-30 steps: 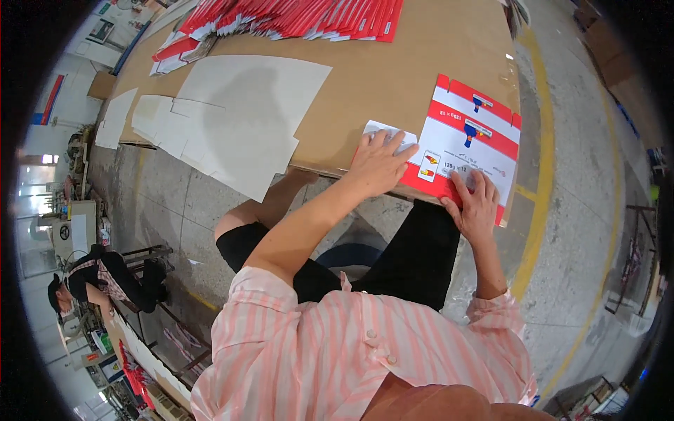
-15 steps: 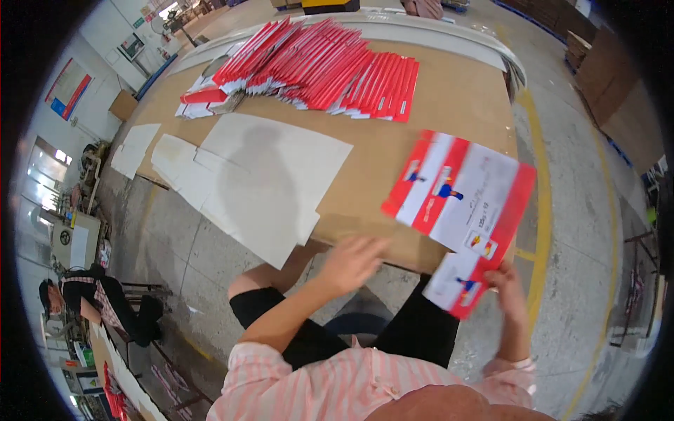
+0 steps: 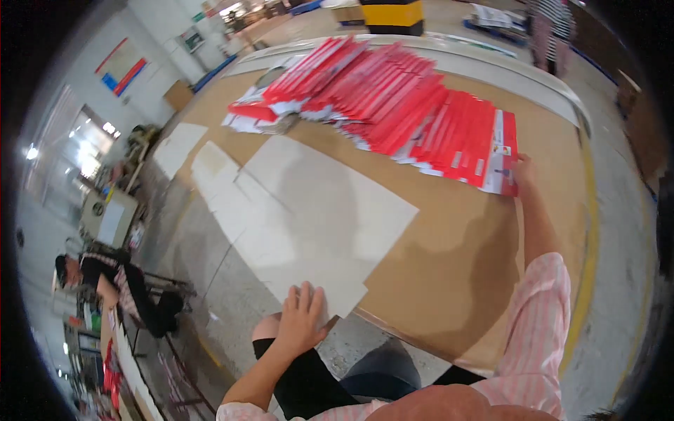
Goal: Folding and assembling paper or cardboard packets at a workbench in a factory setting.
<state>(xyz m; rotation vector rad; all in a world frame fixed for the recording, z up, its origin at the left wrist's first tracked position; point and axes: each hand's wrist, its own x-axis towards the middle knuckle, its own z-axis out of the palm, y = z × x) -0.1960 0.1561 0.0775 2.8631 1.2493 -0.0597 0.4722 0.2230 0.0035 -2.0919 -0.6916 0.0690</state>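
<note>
Toward the worktop's [image 3: 428,288] far right corner, the blurred right hand [image 3: 521,172] meets a flat red-and-white carton [image 3: 501,158]; whether it grips, I cannot tell. Overlap half-hides the other cartons [image 3: 393,98]. The left hand [image 3: 300,324] lies loosely spread on a white sheet [image 3: 330,210] overhanging the near edge.

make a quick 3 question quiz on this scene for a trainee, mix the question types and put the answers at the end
1. Multiple choice: which is the right hand nearest to?
A) the wall poster
B) the row of red-and-white cartons
C) the yellow-and-black block
2. True or false: the left hand reaches farther from the person's body than the right hand.
3. Fill in the colour: the left hand is at the near end of a large, flat ____ sheet on the table.

Key: 1. B; 2. False; 3. White
</note>
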